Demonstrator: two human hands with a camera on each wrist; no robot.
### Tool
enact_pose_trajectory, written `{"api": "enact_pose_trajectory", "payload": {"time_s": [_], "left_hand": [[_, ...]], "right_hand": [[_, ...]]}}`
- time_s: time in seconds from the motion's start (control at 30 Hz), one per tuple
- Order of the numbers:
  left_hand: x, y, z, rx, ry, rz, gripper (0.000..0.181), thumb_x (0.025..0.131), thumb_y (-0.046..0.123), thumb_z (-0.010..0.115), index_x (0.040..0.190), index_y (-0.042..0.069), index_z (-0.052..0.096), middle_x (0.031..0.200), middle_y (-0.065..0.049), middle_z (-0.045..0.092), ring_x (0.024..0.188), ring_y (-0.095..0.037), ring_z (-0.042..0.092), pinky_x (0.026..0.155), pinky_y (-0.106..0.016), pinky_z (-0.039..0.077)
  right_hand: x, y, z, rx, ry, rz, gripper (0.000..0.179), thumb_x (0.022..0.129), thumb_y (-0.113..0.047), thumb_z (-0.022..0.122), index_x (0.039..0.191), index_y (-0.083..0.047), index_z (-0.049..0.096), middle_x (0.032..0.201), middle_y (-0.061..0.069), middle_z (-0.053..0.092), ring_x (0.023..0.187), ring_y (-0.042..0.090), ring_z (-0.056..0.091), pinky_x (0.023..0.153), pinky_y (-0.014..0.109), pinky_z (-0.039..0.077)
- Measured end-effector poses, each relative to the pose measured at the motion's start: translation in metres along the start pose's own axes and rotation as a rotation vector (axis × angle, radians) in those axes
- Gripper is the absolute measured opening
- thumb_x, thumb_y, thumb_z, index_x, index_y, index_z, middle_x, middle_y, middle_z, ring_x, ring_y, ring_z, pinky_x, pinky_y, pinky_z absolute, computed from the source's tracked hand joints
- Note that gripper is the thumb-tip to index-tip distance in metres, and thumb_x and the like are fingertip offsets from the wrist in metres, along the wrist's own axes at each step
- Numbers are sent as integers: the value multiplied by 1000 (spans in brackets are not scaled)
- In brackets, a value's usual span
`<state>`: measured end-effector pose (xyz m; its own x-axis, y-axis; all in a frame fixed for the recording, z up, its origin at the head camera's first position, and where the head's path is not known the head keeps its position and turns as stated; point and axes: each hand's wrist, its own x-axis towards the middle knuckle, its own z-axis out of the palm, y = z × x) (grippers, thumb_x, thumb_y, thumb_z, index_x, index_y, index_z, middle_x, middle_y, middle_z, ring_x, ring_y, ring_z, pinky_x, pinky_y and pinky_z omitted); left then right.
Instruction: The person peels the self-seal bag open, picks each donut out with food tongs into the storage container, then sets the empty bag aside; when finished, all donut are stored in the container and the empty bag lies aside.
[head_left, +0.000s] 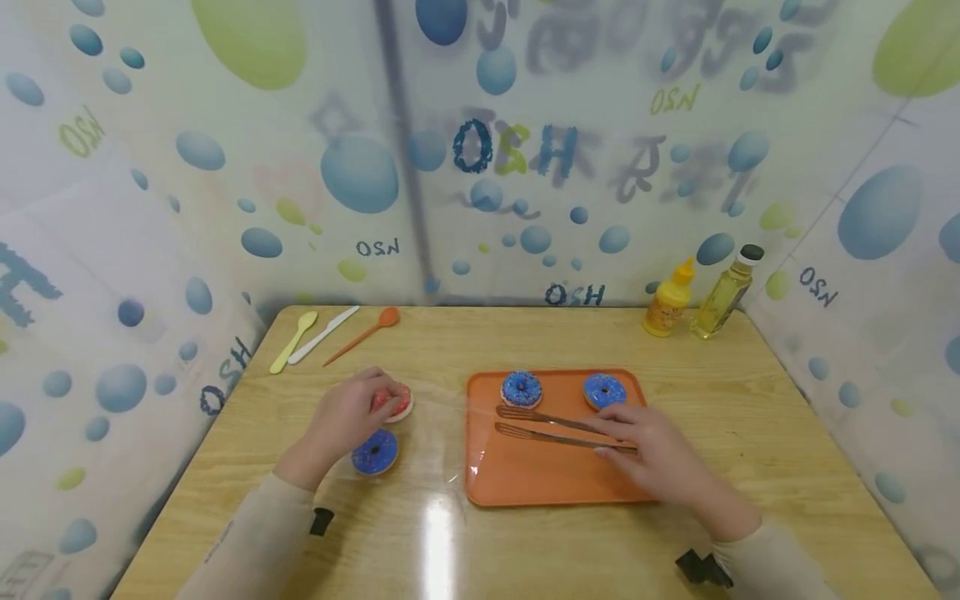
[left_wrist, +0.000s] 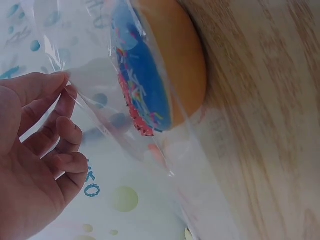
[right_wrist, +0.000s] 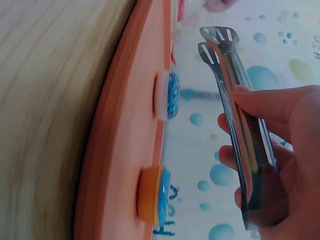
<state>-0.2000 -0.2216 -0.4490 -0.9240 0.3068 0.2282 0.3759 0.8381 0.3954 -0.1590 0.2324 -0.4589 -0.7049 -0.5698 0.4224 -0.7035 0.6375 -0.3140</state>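
Note:
My left hand pinches the edge of clear plastic film between thumb and fingertips, its other fingers loosely curled. The film stretches over a blue-iced donut with sprinkles on the table; a red-iced donut lies behind it, partly covered by the hand in the head view. My right hand grips metal tongs around their arms, tips pointing left and spread apart. The tongs hang above an orange tray. On the tray's far side sit a speckled blue donut and a plain blue one.
A yellow spoon, a white knife and an orange spoon lie at the table's back left. Back right stand a yellow squeeze bottle and a glass oil bottle. Patterned curtain walls enclose the table.

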Motion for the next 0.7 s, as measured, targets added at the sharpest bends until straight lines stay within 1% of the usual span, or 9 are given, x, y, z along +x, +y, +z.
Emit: {"api": "enact_pose_trajectory", "payload": {"time_s": [0.13,0.23,0.37,0.43,0.57,0.7], "left_hand": [[1,0,0,2,3,-1,7,96,21,74,102,19,78,102,4,70,78,-11,60,68,-34,51],[1,1,1,-2,0,-9,8,96,22,75,102,19,79,103,4,70,80,-13,61,68,-34,51],[1,1,-1,-9,-6,-17,9,96,22,74,103,19,79,102,4,70,80,-17,63,68,-34,51],[1,2,-3,-8,-8,-19,8,96,21,74,102,19,79,102,4,70,82,-19,64,68,-35,51],[0,2,-4,-4,-3,-20,6,95,20,74,99,18,78,104,2,70,87,-24,68,71,-40,54],[-1,0,-4,3,-1,-21,5,95,20,74,98,18,78,104,1,70,88,-24,69,71,-42,55]], "right_hand": [[7,-13,9,19,-64,-12,41,88,-22,83,128,-23,74,116,-11,69,96,5,64,77,32,55],[13,-22,19,-8,-90,-13,41,90,-27,82,129,-23,73,116,-11,69,95,6,64,76,31,54],[23,-33,30,-45,-117,13,41,90,-32,81,130,-25,73,114,-10,68,92,6,62,75,30,53],[28,-38,35,-50,-141,30,42,91,-34,81,131,-25,72,114,-11,67,93,5,61,76,30,54],[38,-47,44,-36,-190,65,45,92,-35,80,135,-26,70,115,-11,66,94,4,59,80,31,53],[46,-54,55,-19,-210,92,47,93,-36,78,138,-26,67,115,-10,66,92,5,58,78,30,52]]}}
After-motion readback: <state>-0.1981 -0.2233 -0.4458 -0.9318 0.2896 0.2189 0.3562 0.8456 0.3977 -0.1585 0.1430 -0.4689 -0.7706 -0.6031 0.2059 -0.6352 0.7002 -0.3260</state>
